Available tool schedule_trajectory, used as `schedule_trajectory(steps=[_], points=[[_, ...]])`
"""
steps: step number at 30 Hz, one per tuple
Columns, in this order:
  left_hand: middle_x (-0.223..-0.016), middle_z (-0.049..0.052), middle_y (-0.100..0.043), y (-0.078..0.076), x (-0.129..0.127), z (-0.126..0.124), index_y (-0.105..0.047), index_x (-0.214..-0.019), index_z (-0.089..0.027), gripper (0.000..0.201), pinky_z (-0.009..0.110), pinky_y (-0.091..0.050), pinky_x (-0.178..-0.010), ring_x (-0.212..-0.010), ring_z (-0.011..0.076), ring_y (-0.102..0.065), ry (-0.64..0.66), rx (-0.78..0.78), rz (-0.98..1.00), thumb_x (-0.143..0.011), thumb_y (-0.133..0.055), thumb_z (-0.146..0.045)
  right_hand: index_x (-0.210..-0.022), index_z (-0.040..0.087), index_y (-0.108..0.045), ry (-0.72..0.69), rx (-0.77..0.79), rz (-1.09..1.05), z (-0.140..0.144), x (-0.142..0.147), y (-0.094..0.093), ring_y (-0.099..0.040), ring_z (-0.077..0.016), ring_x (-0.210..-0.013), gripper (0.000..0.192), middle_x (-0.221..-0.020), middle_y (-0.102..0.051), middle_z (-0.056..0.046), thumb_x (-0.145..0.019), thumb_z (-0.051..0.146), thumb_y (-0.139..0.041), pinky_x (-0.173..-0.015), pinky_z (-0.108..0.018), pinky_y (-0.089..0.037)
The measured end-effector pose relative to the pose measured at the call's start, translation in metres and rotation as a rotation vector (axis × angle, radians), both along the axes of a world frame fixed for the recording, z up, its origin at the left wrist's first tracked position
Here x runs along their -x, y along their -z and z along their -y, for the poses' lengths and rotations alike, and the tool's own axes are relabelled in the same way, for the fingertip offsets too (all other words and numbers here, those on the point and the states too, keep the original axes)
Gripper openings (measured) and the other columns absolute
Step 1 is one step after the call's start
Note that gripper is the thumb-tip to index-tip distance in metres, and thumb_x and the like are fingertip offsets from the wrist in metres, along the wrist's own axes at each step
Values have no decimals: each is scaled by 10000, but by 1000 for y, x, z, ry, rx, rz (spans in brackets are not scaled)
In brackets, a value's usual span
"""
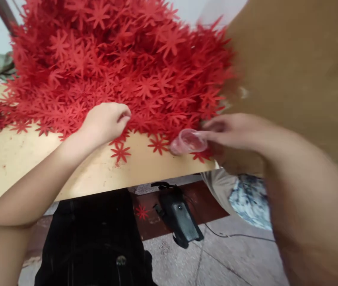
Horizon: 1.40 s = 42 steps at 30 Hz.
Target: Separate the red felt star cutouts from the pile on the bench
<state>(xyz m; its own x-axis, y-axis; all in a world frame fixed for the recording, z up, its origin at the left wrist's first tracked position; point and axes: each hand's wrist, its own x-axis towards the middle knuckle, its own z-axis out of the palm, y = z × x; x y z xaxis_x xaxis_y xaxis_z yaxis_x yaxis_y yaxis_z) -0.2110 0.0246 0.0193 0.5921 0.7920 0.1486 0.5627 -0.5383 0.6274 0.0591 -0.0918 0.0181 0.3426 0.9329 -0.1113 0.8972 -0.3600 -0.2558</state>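
Observation:
A large heap of red star-shaped flower cutouts (121, 71) covers the back of the pale wooden table (91, 171). At the heap's front edge is my left hand (105, 121), its fingers curled closed; whatever they may hold is hidden. My right hand (231, 129) grips the rim of a small clear plastic cup (188, 142) near the table's right end. The cup lies tilted on its side and looks pinkish against the red pieces. A few single red cutouts (120, 152) lie on the wood between my hands.
A brown board (294, 79) stands to the right of the heap. Under the table are a black and grey pedal-like object (182, 216), a cable (234, 236) and a fallen red cutout (142, 211). Patterned cloth (249, 200) hangs below the right end.

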Motion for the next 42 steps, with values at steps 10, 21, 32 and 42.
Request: schedule_trajectory(steps=[10, 21, 32, 42], points=[[-903, 66, -746, 74, 120, -18, -717, -909, -177, 218, 315, -510, -771, -742, 161, -643, -406, 133, 258, -795, -542, -237, -1138, 99, -636, -601, -131, 22, -59, 214, 43, -540, -290, -1139, 388, -1159, -621, -172, -862, 367, -583, -974, -409, -418], [-975, 68, -740, 79, 120, -32, -692, -935, -148, 221, 275, -493, -890, -894, 145, -664, -342, 236, 533, -818, -548, -268, -866, 155, -635, -326, -389, -354, -85, 228, 63, -601, -184, -883, 215, -931, -672, -91, -891, 214, -430, -835, -315, -462], [-1173, 89, -582, 78, 86, -28, -616, -1136, -198, 401, 267, -508, -849, -997, 150, -598, -303, 148, 670, -743, -689, -239, -785, 193, -527, -89, -543, -1205, -101, 229, 65, -526, -78, -614, 310, -687, -571, 38, -672, 433, -689, -655, -241, -466], [-795, 21, -685, 88, 85, -33, -690, -777, -163, 146, 262, -513, -775, -759, 120, -632, -259, 392, 928, -698, -722, -282, -624, 187, -505, 4, -552, -1552, -118, 241, 74, -468, -32, -480, 504, -529, -519, 86, -491, 559, -819, -511, -185, -401]])
